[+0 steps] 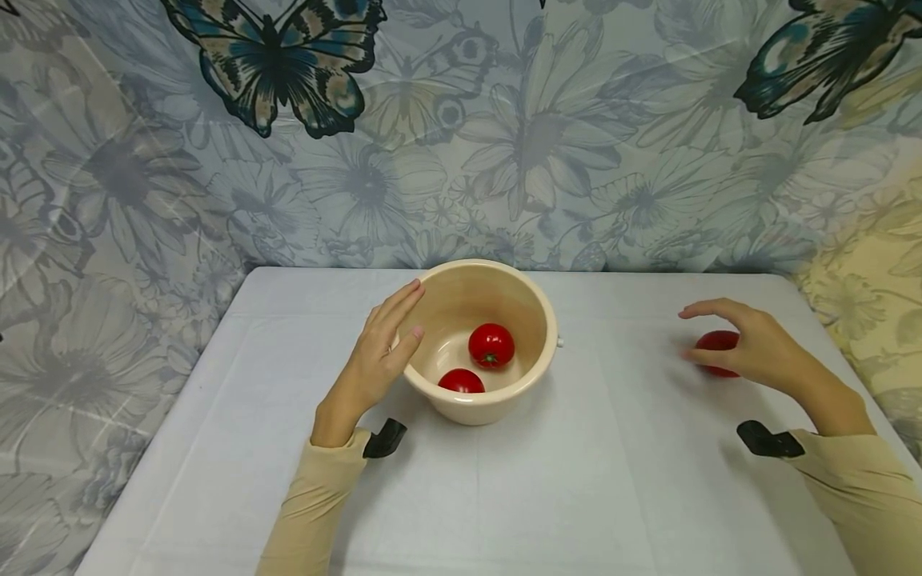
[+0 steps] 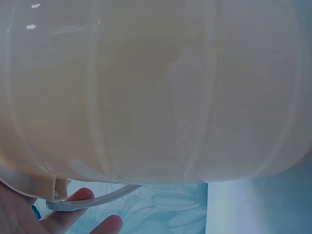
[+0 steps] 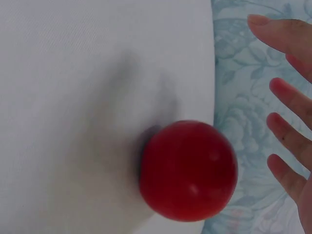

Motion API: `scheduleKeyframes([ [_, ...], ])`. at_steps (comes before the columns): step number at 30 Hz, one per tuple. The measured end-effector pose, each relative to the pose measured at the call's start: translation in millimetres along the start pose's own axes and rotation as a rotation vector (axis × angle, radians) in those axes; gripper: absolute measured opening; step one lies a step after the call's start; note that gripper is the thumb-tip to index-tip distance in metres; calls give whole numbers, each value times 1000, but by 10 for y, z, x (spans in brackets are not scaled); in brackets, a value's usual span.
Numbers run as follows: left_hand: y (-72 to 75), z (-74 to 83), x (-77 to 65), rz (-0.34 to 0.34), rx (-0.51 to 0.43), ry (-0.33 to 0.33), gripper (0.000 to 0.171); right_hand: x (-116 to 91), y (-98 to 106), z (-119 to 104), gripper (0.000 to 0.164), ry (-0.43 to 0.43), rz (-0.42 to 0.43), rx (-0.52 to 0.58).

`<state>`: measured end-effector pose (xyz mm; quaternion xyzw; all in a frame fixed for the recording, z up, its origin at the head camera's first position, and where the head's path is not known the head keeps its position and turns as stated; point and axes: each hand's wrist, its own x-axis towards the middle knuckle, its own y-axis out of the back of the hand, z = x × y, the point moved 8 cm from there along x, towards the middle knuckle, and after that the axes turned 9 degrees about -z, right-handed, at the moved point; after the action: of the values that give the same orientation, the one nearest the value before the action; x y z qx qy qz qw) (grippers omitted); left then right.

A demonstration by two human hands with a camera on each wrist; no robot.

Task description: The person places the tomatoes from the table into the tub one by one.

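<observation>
A cream-coloured plastic bucket (image 1: 471, 411) stands upright on the white-covered table. Inside it lie two red tomatoes, one (image 1: 491, 346) with its green stem end showing and another (image 1: 462, 382) partly hidden by the near rim. My left hand (image 1: 370, 352) is at the bucket's left rim, its fingers extended along the outside. In the left wrist view the bucket's ribbed wall (image 2: 156, 97) fills most of the picture, fingertips showing beyond a pale handle (image 2: 107, 198). At the right, my right hand (image 1: 763, 344) hovers with spread fingers (image 3: 292, 99) over a third tomato (image 3: 188, 170) on the cloth.
A white cloth (image 1: 504, 496) covers the table. Behind it hangs a grey-blue flowered backdrop (image 1: 432, 200) with large butterflies (image 1: 270, 60). Yellowish patterned fabric (image 1: 875, 280) is beyond the table's right edge. Dark wrist cameras (image 1: 769, 440) stick out from both sleeves.
</observation>
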<state>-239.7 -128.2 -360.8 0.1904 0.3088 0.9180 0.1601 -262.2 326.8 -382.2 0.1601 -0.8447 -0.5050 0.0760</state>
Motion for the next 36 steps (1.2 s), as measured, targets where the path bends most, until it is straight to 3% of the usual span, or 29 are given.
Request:
scheduleKeyframes([
  [5, 1, 5, 3, 2, 2, -10, 53, -18, -15, 75, 52, -5, -13, 3],
  [15, 7, 13, 7, 6, 8, -24, 53, -11, -113, 225, 58, -66, -123, 1],
  [23, -1, -3, -4, 3, 4, -14, 53, -44, -162, 321, 60, -52, -119, -19],
  [36, -2, -3, 5, 0, 1, -4, 53, -44, -280, 489, 68, -88, -192, 42],
])
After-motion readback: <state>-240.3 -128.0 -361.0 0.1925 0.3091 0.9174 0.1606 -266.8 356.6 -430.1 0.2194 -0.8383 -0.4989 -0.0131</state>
